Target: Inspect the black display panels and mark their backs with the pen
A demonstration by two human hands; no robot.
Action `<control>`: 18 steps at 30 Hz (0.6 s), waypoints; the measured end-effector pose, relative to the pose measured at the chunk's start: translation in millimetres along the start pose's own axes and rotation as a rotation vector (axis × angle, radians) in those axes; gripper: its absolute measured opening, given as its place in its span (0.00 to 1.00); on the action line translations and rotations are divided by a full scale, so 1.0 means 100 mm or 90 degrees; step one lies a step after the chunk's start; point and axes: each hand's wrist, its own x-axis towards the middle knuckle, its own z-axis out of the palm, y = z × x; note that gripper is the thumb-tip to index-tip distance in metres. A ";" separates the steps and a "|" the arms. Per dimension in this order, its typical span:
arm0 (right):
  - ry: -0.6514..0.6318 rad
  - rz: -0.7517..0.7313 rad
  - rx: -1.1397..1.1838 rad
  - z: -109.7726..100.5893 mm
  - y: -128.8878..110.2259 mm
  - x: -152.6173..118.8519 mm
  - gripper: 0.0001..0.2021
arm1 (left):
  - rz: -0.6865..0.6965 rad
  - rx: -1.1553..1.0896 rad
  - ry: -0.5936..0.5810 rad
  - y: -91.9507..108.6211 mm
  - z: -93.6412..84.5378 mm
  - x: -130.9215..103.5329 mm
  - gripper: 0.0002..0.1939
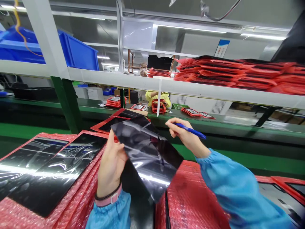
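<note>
A glossy black panel [149, 152] is held up and tilted by my left hand [111, 163], which grips its left edge near the upper corner. Lights reflect across its face. My right hand [183, 133], closed around a blue pen [189, 129], is just above and right of the panel, not touching it. Below and left, more black panels [59, 165] lie on stacked red bubble-wrap sheets [81, 190]. Another red bubble-wrap stack [195, 197] is under my right forearm.
A white shelf rail [133, 82] crosses ahead, bearing red-wrapped stacks [214, 71] and blue bins [78, 52]. A green post [66, 105] stands left. Beyond, a person in yellow [152, 97] is behind a table with red packs [190, 112]. White-faced pieces [277, 197] lie at right.
</note>
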 end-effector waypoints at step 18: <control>-0.143 -0.403 -0.417 0.31 -0.28 -1.14 0.07 | -0.038 -0.088 -0.346 -0.23 0.41 -0.86 0.42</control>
